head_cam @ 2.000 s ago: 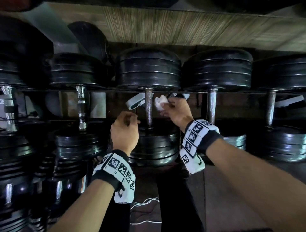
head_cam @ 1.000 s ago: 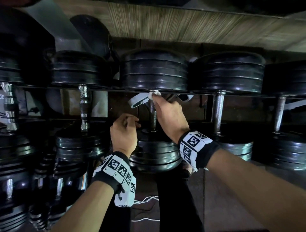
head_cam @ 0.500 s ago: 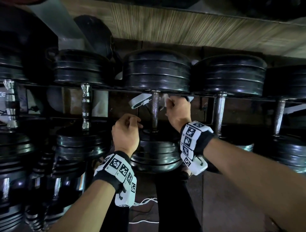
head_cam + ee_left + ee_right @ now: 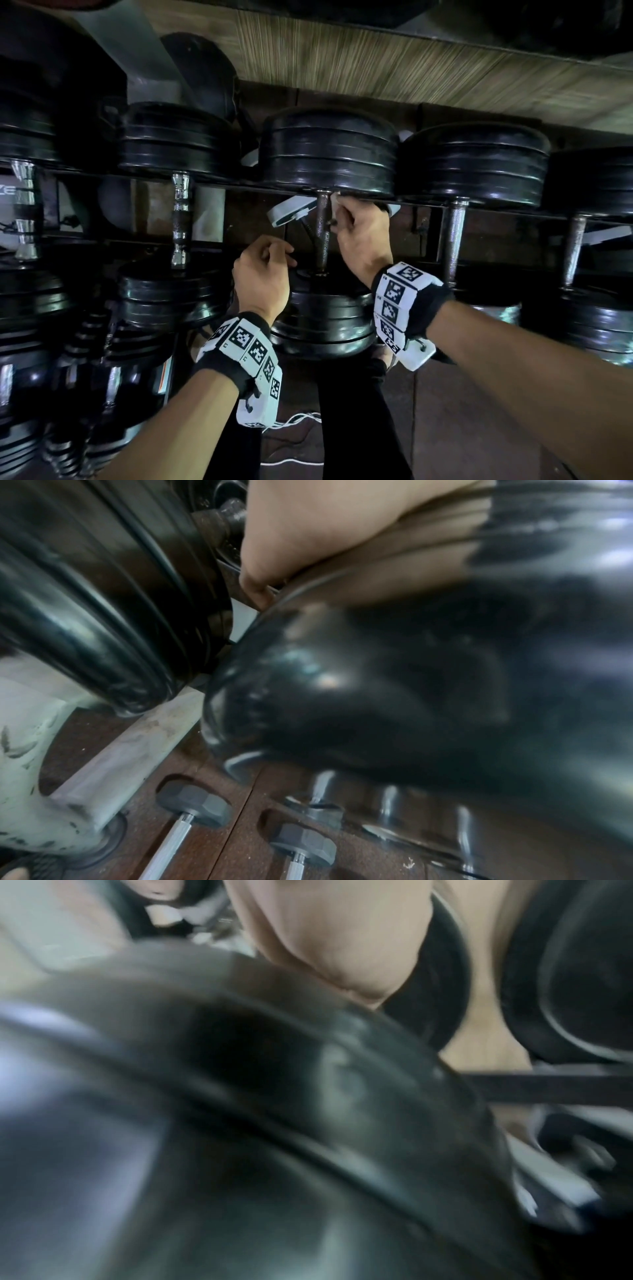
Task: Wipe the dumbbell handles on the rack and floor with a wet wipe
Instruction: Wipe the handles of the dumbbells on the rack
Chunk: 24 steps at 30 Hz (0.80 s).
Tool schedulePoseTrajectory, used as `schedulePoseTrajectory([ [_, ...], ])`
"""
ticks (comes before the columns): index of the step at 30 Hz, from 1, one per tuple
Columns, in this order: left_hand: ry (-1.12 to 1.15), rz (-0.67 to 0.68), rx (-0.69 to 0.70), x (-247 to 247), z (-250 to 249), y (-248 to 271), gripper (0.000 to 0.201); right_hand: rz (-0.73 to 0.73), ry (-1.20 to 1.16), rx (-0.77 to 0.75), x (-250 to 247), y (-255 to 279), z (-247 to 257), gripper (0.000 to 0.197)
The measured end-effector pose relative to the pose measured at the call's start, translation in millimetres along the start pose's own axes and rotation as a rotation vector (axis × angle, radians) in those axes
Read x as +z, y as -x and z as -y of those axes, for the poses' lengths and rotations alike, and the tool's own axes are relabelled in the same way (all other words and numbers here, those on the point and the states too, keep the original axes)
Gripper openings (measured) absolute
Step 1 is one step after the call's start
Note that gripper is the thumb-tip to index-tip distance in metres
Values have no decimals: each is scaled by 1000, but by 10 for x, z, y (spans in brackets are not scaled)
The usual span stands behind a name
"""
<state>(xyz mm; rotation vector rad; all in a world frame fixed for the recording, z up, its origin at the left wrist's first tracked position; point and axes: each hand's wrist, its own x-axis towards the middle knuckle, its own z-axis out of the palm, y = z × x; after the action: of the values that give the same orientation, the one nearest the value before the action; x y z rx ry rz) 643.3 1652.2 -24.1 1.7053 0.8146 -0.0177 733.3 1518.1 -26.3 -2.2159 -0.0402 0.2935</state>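
Note:
Black plate dumbbells sit in a row on the rack. The middle one has a dark, dull handle [image 4: 322, 240]. My right hand [image 4: 337, 216] is at the upper end of that handle, on its right side, and pinches a small white wet wipe [image 4: 335, 198] against it, just under the top plates [image 4: 327, 150]. My left hand [image 4: 281, 255] hovers left of the handle's lower end. Its fingers are curled in and nothing shows in them. The left wrist view shows only that palm [image 4: 308, 534] above a blurred black plate [image 4: 377, 696]. The right wrist view is blurred.
A chrome-handled dumbbell [image 4: 180, 219] stands to the left and a steel-handled one [image 4: 454, 236] to the right. A white plastic part [image 4: 291, 210] sits behind the middle handle. Small hex dumbbells [image 4: 192, 807] lie on the brown floor below. A white cable [image 4: 294, 421] trails by my legs.
My right hand has rubbed the wipe around the upper part of the middle handle, crossing over it and back to its right side. The left hand has hardly moved.

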Motion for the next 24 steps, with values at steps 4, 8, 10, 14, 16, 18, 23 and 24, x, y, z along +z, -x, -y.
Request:
schedulePoseTrajectory([
  [4,-33,-13,5,8,11,7,27,34,63,-51,-68,151,210,22],
  [8,-129,-18,-13,11,-23,24,23,357,72,-199,81,310,486,30],
  [10,-125,6,-29,2,-30,12,14,391,-1,-170,173,318,568,27],
  [14,51,245,-11,-144,-85,-14,27,284,-79,-77,59,381,417,25],
  [16,29,442,-4,-241,-192,1,27,177,-131,-51,-52,443,298,22],
  [18,-81,563,21,-296,-290,-16,24,84,-173,-41,-99,483,205,20],
  [23,-71,397,6,-154,-237,-303,21,-60,-175,163,-30,652,171,18],
  [24,-99,366,-15,-113,-216,-400,14,-87,-129,190,-15,680,180,20],
])
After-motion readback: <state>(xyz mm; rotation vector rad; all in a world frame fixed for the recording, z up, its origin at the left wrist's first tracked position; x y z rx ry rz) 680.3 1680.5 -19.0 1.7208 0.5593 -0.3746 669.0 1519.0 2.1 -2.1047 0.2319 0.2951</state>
